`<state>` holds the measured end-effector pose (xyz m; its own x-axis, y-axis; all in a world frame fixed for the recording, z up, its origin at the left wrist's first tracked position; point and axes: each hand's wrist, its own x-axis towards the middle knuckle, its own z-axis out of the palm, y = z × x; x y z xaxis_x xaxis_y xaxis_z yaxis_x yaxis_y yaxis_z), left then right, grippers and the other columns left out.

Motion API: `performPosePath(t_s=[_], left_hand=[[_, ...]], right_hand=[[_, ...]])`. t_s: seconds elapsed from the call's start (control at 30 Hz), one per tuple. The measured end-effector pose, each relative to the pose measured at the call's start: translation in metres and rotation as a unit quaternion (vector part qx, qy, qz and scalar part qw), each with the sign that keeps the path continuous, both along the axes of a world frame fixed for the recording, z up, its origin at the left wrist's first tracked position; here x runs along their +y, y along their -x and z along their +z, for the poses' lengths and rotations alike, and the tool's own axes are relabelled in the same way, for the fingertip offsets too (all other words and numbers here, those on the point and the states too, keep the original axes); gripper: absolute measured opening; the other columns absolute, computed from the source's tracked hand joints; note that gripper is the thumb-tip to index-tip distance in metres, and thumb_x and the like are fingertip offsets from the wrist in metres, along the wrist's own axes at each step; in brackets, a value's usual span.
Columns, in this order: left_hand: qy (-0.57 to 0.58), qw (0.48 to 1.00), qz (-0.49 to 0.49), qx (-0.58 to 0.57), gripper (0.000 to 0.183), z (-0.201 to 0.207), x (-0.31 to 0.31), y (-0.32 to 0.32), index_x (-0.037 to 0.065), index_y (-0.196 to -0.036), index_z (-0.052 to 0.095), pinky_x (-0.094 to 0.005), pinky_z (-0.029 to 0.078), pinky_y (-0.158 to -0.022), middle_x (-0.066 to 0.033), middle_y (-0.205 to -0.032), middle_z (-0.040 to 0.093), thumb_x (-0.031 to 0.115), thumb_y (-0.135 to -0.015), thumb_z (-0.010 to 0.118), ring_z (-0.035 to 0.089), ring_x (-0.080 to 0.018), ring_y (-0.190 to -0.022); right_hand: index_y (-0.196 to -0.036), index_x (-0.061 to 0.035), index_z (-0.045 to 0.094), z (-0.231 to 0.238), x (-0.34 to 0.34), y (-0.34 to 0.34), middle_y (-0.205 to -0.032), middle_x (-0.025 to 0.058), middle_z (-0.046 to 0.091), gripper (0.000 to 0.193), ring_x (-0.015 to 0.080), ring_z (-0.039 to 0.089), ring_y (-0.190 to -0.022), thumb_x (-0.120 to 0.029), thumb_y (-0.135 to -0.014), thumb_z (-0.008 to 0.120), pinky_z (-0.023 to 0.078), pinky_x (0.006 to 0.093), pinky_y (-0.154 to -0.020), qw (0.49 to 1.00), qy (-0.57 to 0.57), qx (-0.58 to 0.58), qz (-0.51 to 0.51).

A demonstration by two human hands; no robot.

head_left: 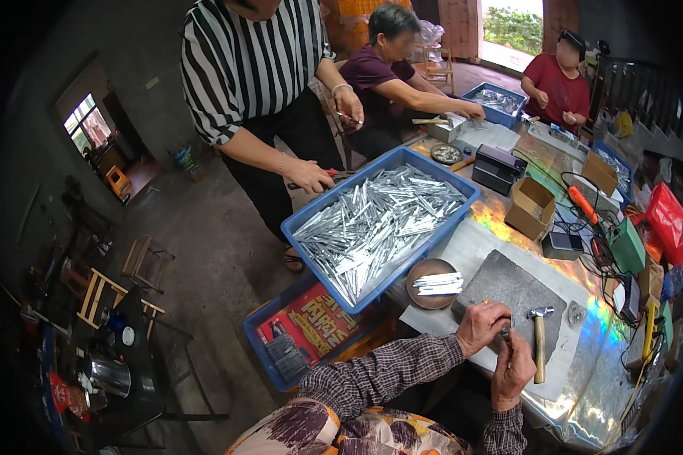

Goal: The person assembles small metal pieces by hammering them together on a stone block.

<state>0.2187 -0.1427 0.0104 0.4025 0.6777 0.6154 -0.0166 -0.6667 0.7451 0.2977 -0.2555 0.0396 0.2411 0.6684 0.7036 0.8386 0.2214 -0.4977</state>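
Note:
My left hand (482,327) and my right hand (512,371) meet over the near edge of a dark grey slab (508,284). Their fingertips pinch together around something small and dark, too hidden to name. A hammer (539,345) with a wooden handle lies on the slab, just right of my hands. To the left of the slab is a round brown bowl (425,302) holding several thin silvery strips (439,283). Farther left, a big blue crate (284,227) is heaped with similar slender metal pieces (379,216).
A person in a striped shirt (254,68) stands at the crate, one hand near red-handled pliers (330,176). Two other people sit farther along the table. A lower blue crate (258,341) holds grey pieces. A cardboard box (530,206) and cables stand at the right.

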Motion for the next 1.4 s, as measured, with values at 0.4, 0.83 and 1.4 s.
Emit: performPosePath(t_s=[0.4,0.83,1.4], left_hand=[[0.01,1.0,-0.002,-0.007,0.013,0.002,0.002,-0.001,0.002,-0.087,0.064,-0.0339,0.05,-0.065,-0.0119,-0.081,0.065,0.002,-0.074,0.067,0.064,-0.0268,-0.073],[0.021,1.0,0.006,0.0,0.013,0.009,-0.006,0.001,0.003,-0.082,0.062,-0.0362,0.05,-0.066,-0.0114,-0.078,0.064,0.002,-0.07,0.067,0.063,-0.0294,-0.074],[0.044,0.999,0.018,0.021,0.007,0.012,-0.002,0.003,0.003,-0.082,0.065,-0.0336,0.049,-0.062,-0.0107,-0.077,0.066,0.003,-0.075,0.067,0.064,-0.0255,-0.07]], right_hand=[[-0.107,0.0042,0.061,0.0,0.002,-0.002,-0.09,0.0185,0.064,0.025,0.0282,0.065,-0.079,0.007,-0.082,0.059,0.051,0.0334,-0.067,1.0,-0.002,0.001,-0.003],[-0.098,0.0056,0.062,-0.003,0.006,0.001,-0.083,0.0205,0.064,0.027,0.0325,0.065,-0.072,0.012,-0.072,0.062,0.053,0.0368,-0.063,0.993,-0.082,-0.081,-0.012],[-0.106,0.0038,0.063,-0.01,0.002,0.003,-0.095,0.0192,0.066,0.036,0.0315,0.067,-0.083,0.005,-0.071,0.07,0.054,0.0359,-0.071,0.998,-0.049,-0.041,-0.018]])
